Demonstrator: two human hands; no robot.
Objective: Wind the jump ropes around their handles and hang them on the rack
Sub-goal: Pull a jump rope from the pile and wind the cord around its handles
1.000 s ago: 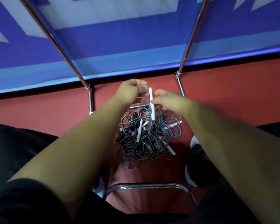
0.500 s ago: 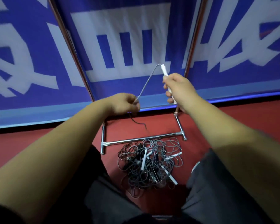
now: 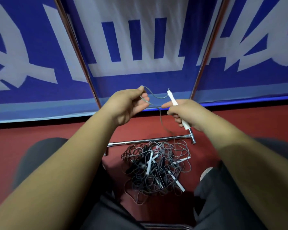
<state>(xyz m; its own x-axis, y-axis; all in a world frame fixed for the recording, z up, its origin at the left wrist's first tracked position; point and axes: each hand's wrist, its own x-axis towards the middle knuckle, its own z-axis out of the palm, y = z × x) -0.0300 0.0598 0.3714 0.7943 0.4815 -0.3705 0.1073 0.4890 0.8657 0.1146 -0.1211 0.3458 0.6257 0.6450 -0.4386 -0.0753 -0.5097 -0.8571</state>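
My right hand (image 3: 186,113) grips a white jump-rope handle (image 3: 173,100), tilted with its top end up and to the left. A thin grey cord (image 3: 156,97) runs from that top end across to my left hand (image 3: 130,103), which pinches it between thumb and fingers. From there the cord drops to a tangled pile of grey ropes (image 3: 156,170) with several white handles on the red floor. The chrome rack's two uprights (image 3: 76,52) rise on either side of my hands, and its low crossbar (image 3: 150,141) lies just behind the pile.
A blue and white banner (image 3: 140,47) hangs right behind the rack. My knees in dark trousers (image 3: 231,188) flank the pile, and a white shoe tip (image 3: 206,173) shows at its right. Another chrome bar (image 3: 166,226) lies at the bottom edge.
Both hands rose from just above the pile with one handle and its cord. My left hand has since come up level with the right, and the handle now sits lower in my right hand.
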